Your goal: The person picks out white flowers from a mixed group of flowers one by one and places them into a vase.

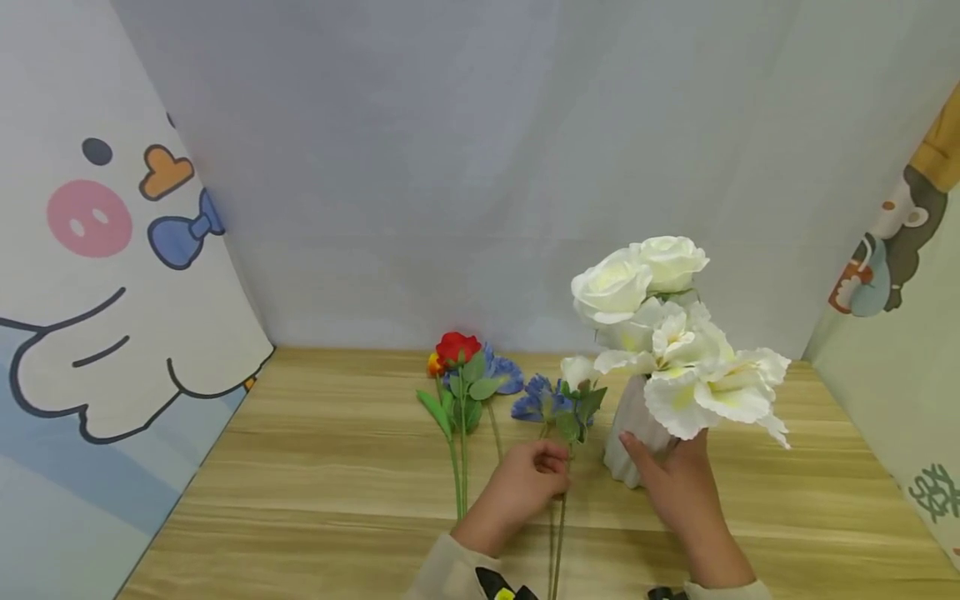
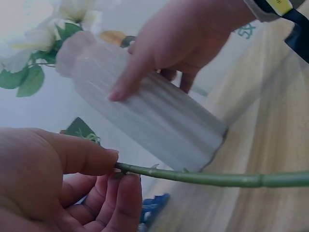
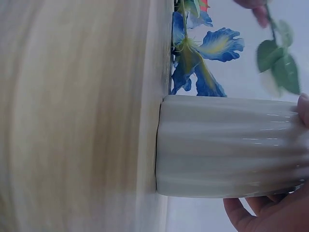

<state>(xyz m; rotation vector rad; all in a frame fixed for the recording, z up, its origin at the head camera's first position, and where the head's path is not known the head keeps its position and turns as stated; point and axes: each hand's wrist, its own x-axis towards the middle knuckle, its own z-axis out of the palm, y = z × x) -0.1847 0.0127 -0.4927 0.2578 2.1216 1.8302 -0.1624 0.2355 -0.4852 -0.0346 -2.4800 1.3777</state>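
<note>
My left hand (image 1: 521, 483) pinches the green stem (image 2: 222, 178) of a white rose (image 1: 577, 370) between thumb and fingertips. That rose points away from me, with its leaves just left of the ribbed white vase (image 1: 624, 437). Around the vase's side curls my right hand (image 1: 684, 487), its thumb on the near face in the left wrist view. The vase stands upright on the table, its base on the wood in the right wrist view. Large white roses (image 1: 611, 285) and ruffled white flowers (image 1: 693, 387) fill its mouth and lean to the right.
Left of the hands, a red rose (image 1: 457, 348) and an orange flower (image 1: 433, 364) lie with green stems toward me. Blue irises (image 1: 534, 400) lie between them and the vase. A grey cloth backdrop (image 1: 420, 208) rises behind the wooden table (image 1: 315, 467), with printed panels at both sides.
</note>
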